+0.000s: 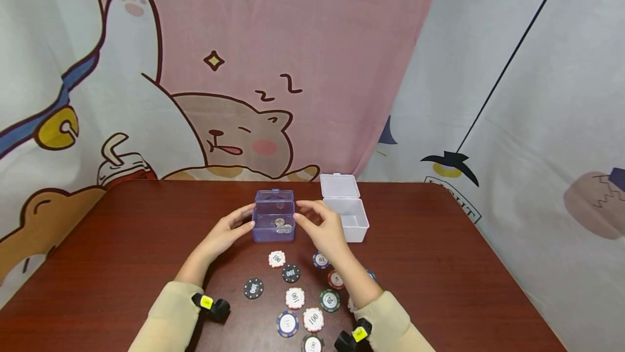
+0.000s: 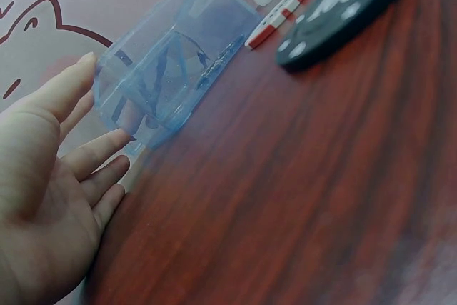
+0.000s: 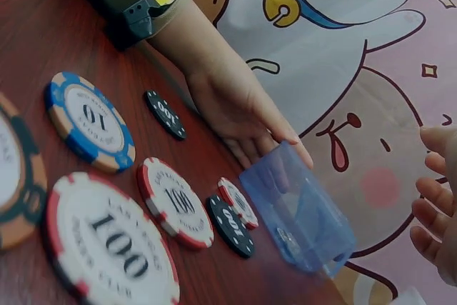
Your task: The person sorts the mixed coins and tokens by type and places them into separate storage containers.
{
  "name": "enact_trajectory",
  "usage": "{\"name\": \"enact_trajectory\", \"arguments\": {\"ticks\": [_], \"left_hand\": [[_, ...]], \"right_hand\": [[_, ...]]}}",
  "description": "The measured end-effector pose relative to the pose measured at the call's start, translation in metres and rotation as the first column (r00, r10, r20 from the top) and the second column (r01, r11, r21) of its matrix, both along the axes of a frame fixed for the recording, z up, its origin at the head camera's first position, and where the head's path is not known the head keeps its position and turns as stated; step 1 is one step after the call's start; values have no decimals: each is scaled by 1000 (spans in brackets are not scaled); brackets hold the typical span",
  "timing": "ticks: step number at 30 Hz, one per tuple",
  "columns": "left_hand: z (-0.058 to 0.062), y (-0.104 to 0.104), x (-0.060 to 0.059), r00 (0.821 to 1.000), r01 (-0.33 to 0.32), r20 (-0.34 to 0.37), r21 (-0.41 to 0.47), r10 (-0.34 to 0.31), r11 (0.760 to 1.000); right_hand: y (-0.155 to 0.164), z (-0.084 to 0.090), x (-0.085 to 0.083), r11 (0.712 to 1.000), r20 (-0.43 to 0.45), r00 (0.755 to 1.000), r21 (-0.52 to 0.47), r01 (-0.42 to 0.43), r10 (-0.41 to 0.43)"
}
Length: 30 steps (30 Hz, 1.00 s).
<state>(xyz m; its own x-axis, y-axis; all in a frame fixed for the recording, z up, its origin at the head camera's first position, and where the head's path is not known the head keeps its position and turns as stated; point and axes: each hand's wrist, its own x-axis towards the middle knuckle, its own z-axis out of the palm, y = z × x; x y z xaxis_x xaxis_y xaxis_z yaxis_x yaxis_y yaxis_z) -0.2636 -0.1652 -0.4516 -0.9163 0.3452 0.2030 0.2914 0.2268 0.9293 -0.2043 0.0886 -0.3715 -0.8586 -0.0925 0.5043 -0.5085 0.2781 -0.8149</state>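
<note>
Centre of the head view: a small blue box (image 1: 274, 215) of clear, glossy plastic, squarish with a lid on top, stands on the dark wooden table (image 1: 122, 243); a few silvery coins show through its front wall.
Left hand: the left hand (image 1: 228, 235) lies open, fingers straight, against the box's left side.
Right hand: the right hand (image 1: 322, 228) is open with loosely bent fingers at the box's right side; whether it touches the wall I cannot tell.
Hands together: they flank the box, apart from each other, and clamp nothing.
White box: an opaque white plastic box (image 1: 349, 216), lid tipped back, sits just right of the blue one.
Chips: round, flat poker chips (image 1: 295, 298) with striped rims and printed numbers lie scattered in the lower centre, near the wrists.
Left wrist view: the palm (image 2: 43, 198) faces the translucent box (image 2: 168, 69), whose walls show creased reflections, and the table's streaked red-brown grain is plain, which the head view smooths over.
Right wrist view: chip lettering reads "100" (image 3: 118, 244) and "10" (image 3: 91, 121), and the left hand's fingers (image 3: 275, 133) rest against the box's far side.
Backdrop: soft cloth with cartoon animals (image 1: 234, 135) hangs behind.
</note>
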Motion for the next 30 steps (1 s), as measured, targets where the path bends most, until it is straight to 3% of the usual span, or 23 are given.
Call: {"name": "enact_trajectory", "arguments": {"ticks": [5,7,14,24,30], "left_hand": [[13,2,9,1000,4,-4,-9,-4,1000],[11,1,8,1000,8,-6,-6,-8,1000],[-14,-2,-8,1000,9,13,19,-9,1000],[-3,1,-2,1000,12,14,19,-12,1000],[-14,-2,-9,1000,-5,9,1,5,1000]], "right_hand": [[10,3,4,1000,-31,999,12,18,-17],[15,4,5,1000,-55,998,13,25,-25],[35,6,7,999,-91,995,2,47,-47],[66,-2,0,994,-151,983,8,108,-105],[85,-6,-4,994,-107,988,-18,106,-108]]}}
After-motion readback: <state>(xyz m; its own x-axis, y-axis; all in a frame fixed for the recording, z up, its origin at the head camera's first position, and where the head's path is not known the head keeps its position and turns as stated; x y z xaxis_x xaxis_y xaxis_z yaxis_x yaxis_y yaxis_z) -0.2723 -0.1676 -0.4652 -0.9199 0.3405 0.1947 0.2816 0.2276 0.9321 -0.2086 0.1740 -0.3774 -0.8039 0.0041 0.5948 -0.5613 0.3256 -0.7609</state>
